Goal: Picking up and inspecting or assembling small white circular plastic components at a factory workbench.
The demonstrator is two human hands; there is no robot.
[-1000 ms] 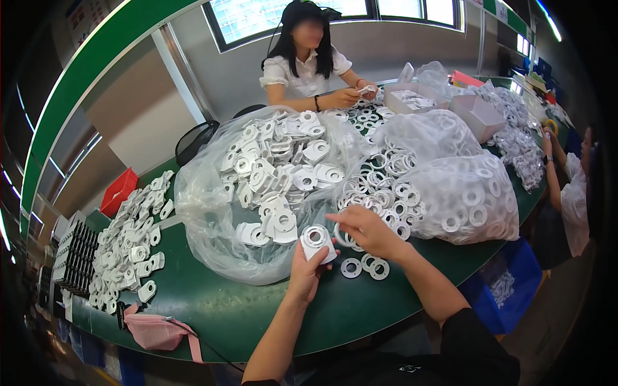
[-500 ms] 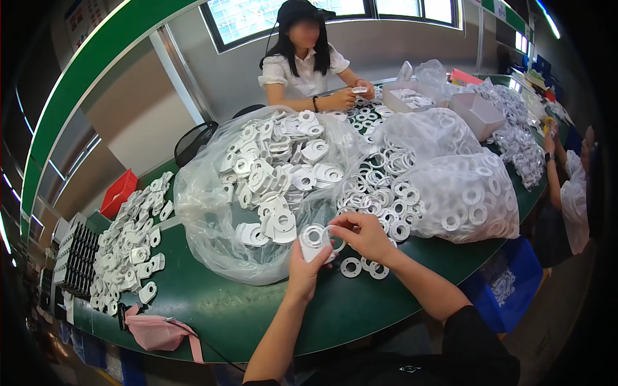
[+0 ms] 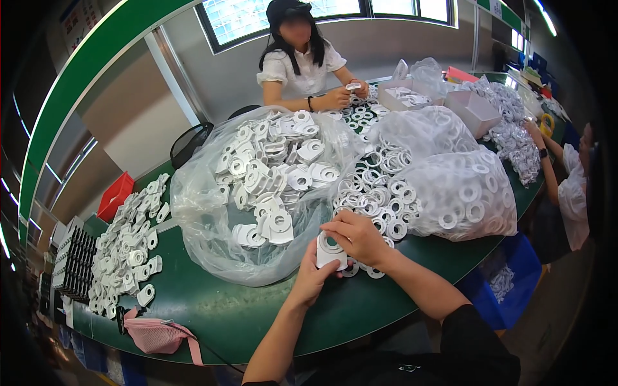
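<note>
Low over the table's near side, my left hand (image 3: 311,278) grips a white plastic plate (image 3: 331,258) with a round opening, its thumb across the lower face. My right hand (image 3: 359,239) is closed at the plate's upper edge, thumb and fingertips pinched on a thin white ring that they mostly hide against the opening. Loose white rings (image 3: 372,271) lie under and behind my right hand, joining a larger ring pile (image 3: 376,199). Beyond my left hand, an opened clear plastic bag (image 3: 206,241) holds a heap of similar white plates (image 3: 277,174).
A filled clear bag of rings (image 3: 463,199) stands at right. More white plates (image 3: 129,264), a red bin (image 3: 116,195), black stacked trays (image 3: 72,264) and a pink pouch (image 3: 153,334) are at left. A co-worker (image 3: 302,71) sits opposite; another person's arm (image 3: 547,164) reaches in at far right.
The plate has shifted slightly right and turned more upright in my left hand. My right fingers, earlier beside its edge with the ring, are now over its opening.
</note>
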